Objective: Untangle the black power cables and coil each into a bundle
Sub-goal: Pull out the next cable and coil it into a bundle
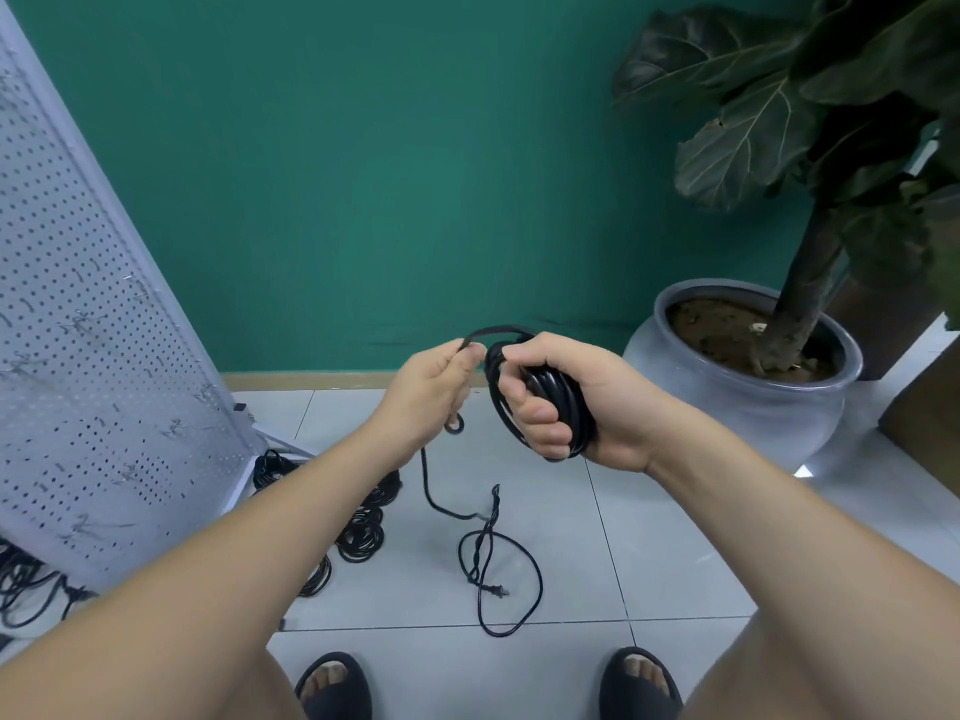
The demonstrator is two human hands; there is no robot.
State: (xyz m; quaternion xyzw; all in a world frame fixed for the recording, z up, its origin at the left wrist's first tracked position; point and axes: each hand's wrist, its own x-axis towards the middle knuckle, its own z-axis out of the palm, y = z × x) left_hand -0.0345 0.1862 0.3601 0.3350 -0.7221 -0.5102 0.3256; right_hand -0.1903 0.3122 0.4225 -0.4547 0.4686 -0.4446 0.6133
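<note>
Head view, looking down past two bare forearms stretched forward. Right hand [561, 397] is out front, palm turned leftward, fingers and thumb curled tight round a coiled bundle of black power cable [550, 392]. It's clamped on the bundle, with loops sticking out above and below the fist. Left hand [431, 387] sits just beside it, back of the hand toward the camera. Its thumb and fingers pinch the free strand [493, 330] of that same cable, which arches across from the top of the coil.

Below the left hand the strand makes a small curl, then drops to the light grey tiled floor [649, 553]. There its loose tail [488, 532] lies in a twisted loop near the middle, ending in a two-pin plug [497, 592].

Over by the floor's left edge, a row of wound black cable coils [361, 535] lies at the foot of a leaning white perforated metal panel [78, 304], partly hidden by the left forearm. Far right corner: a round grey ceramic pot [737, 407] holding a broad-leaved plant [753, 122], against a teal wall [363, 148]. Two black slippers [335, 683] peek in at the bottom.
</note>
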